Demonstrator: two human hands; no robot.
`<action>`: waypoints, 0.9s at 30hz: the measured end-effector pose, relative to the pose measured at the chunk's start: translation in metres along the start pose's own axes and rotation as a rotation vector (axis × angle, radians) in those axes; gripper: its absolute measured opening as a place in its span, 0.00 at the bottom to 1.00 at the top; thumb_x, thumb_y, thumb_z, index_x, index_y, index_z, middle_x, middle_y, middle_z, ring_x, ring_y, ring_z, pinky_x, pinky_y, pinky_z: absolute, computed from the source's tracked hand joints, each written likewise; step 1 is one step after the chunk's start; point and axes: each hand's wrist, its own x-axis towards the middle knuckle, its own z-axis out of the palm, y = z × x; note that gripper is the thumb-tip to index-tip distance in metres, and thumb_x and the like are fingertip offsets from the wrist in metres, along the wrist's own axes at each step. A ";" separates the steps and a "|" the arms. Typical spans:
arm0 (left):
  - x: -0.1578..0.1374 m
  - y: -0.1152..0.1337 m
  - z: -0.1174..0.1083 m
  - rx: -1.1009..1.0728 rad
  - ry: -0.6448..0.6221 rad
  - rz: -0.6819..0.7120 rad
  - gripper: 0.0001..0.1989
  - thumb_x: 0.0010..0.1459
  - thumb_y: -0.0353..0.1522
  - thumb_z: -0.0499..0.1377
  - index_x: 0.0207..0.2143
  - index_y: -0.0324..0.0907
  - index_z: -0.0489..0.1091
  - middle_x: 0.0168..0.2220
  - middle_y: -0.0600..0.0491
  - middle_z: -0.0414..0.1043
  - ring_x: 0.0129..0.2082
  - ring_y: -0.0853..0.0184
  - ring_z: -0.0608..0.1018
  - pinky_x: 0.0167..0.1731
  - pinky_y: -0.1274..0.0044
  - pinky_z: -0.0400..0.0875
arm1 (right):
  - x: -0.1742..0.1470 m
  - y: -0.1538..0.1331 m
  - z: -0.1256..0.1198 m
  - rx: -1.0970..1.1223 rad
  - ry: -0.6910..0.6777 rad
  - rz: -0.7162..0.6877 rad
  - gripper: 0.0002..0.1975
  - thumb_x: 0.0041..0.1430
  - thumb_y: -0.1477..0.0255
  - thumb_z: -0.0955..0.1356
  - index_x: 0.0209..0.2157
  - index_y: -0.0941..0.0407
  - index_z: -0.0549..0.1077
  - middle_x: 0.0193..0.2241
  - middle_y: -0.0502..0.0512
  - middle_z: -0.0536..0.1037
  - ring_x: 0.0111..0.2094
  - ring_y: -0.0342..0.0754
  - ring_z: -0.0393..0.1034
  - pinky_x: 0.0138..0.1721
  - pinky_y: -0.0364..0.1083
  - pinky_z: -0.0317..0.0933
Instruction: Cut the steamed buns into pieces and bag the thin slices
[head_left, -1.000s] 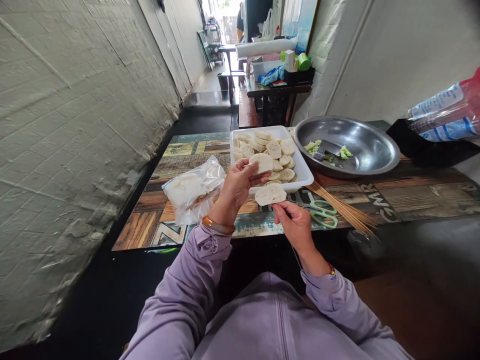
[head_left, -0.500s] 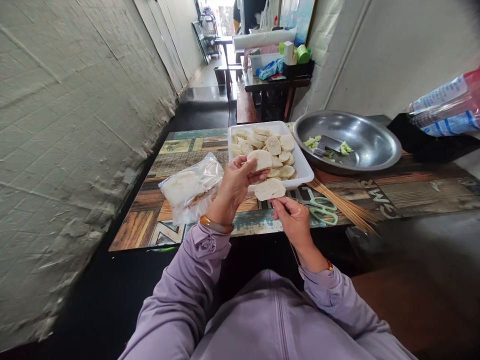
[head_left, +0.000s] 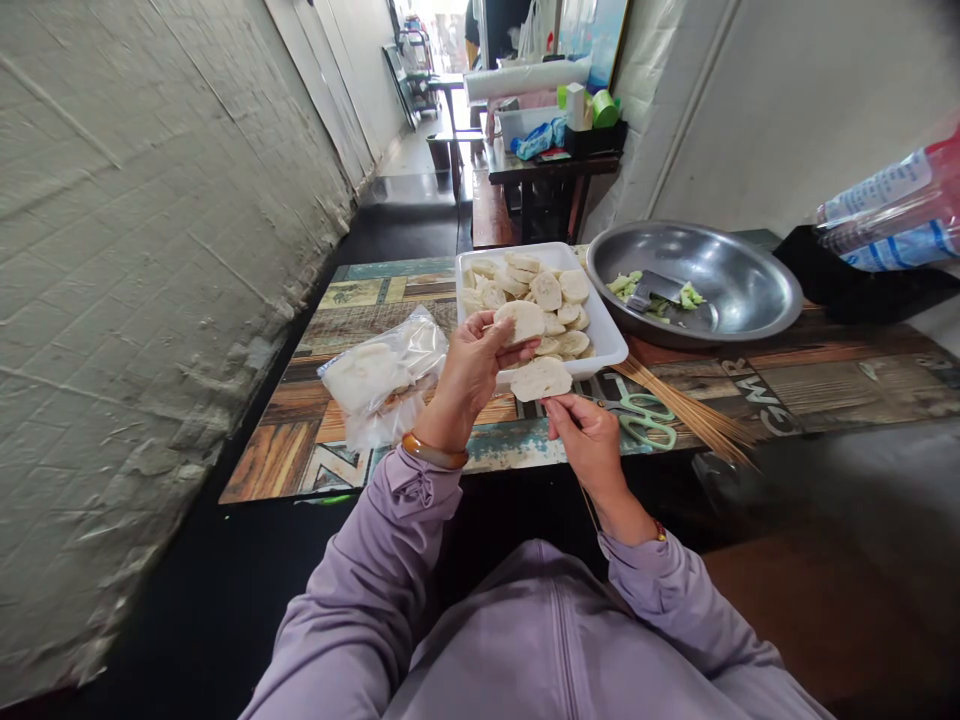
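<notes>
My left hand (head_left: pixel 474 360) pinches a pale, bread-like slice (head_left: pixel 523 321) between thumb and fingers, in front of the white tray (head_left: pixel 611 350). Closer to me, my right hand (head_left: pixel 589 440) is closed round a thin wooden skewer (head_left: pixel 589 508), whose lower end sticks out under the palm. A second pale slice (head_left: pixel 541 380) sits at the top of that skewer, just beyond my right fingertips. Several similar slices (head_left: pixel 546 291) lie heaped in the tray. Whether the skewer's tip reaches the left hand's slice cannot be made out.
Green-handled scissors (head_left: pixel 645 420) and a bundle of bamboo skewers (head_left: pixel 690 410) lie right of my hands. Behind them stands a wide steel bowl (head_left: pixel 750 290) with green scraps and a dark flat utensil (head_left: pixel 666 285). Clear plastic bags (head_left: pixel 375 375) lie at left on the patterned tabletop (head_left: pixel 262 455).
Almost nothing differs. Both hands keep their hold on the slice and the skewer, with only a very slight shift of the view.
</notes>
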 end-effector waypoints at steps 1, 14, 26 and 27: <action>0.000 0.000 0.000 0.001 0.004 -0.001 0.20 0.48 0.36 0.71 0.37 0.39 0.64 0.34 0.50 0.78 0.31 0.63 0.84 0.35 0.73 0.79 | 0.000 0.000 0.000 0.006 0.001 0.001 0.12 0.63 0.64 0.67 0.34 0.56 0.80 0.16 0.45 0.71 0.19 0.41 0.64 0.27 0.42 0.60; -0.001 -0.001 0.000 0.018 -0.006 0.007 0.25 0.43 0.38 0.73 0.38 0.40 0.65 0.34 0.52 0.78 0.31 0.63 0.83 0.33 0.72 0.79 | 0.000 0.000 0.001 0.021 0.023 0.007 0.12 0.63 0.65 0.67 0.34 0.57 0.80 0.16 0.44 0.70 0.19 0.41 0.64 0.26 0.42 0.59; -0.004 -0.001 0.001 0.038 -0.010 0.024 0.25 0.42 0.39 0.74 0.37 0.41 0.64 0.33 0.54 0.77 0.32 0.63 0.83 0.37 0.69 0.80 | 0.003 0.000 0.005 0.001 0.047 -0.005 0.13 0.63 0.63 0.67 0.34 0.57 0.80 0.16 0.45 0.70 0.19 0.41 0.63 0.26 0.42 0.59; -0.004 -0.001 0.001 0.036 -0.018 0.026 0.25 0.42 0.39 0.73 0.36 0.40 0.64 0.33 0.54 0.77 0.32 0.64 0.83 0.37 0.69 0.80 | 0.003 0.000 0.005 -0.007 0.047 -0.018 0.13 0.63 0.63 0.67 0.34 0.57 0.80 0.16 0.45 0.71 0.19 0.41 0.63 0.26 0.42 0.59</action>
